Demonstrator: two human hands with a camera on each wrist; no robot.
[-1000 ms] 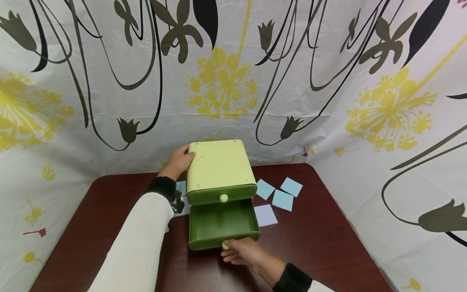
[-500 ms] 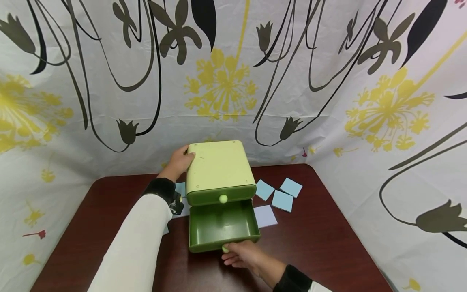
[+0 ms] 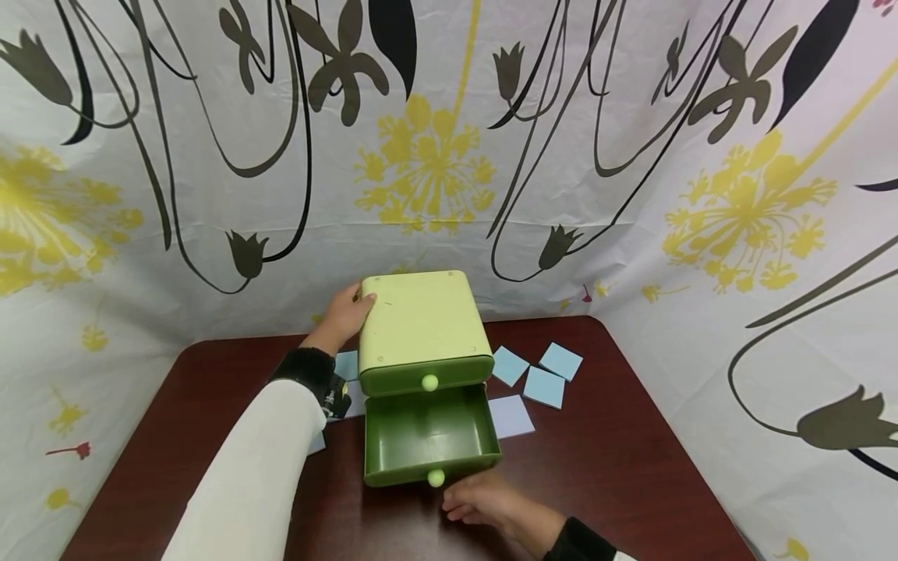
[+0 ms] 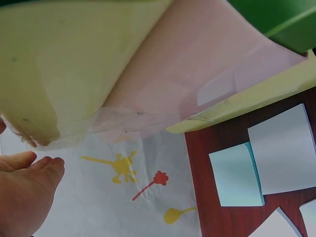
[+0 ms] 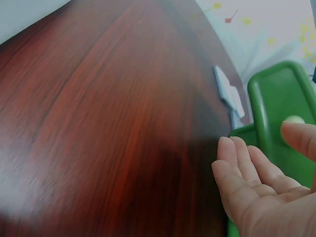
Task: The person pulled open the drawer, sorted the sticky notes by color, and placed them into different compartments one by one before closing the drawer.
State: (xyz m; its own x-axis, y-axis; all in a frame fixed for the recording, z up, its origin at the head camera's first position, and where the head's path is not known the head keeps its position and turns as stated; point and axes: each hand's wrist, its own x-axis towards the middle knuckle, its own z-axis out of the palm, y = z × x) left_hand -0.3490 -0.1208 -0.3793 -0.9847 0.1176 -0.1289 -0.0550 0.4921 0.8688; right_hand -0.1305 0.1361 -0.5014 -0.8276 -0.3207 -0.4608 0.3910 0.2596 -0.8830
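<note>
A small two-drawer cabinet (image 3: 424, 319), pale yellow on top with green drawer fronts, stands on the table. The lower drawer (image 3: 428, 436) is pulled out, and nothing is seen inside it; the upper drawer (image 3: 393, 380) is closed. My left hand (image 3: 344, 315) grips the cabinet's back left corner, thumb on its top edge. In the left wrist view, that hand's fingertips (image 4: 57, 165) show at the cabinet's far end. Just right of the lower drawer's round knob (image 3: 436, 478), my right hand (image 3: 487, 502) is apart from it and holds nothing, its fingers loosely extended in the right wrist view.
Several light blue square pads (image 3: 543, 386) lie right of the cabinet, near a pale lilac pad (image 3: 510, 416). More pads (image 4: 237, 177) lie on its left side, partly behind the left forearm. A flower-patterned sheet (image 3: 435, 249) borders the dark red-brown table (image 3: 610, 436).
The lower drawer has come out slightly further. My right hand has let go of its knob and moved a little to the right. My left hand stays at the cabinet's corner.
</note>
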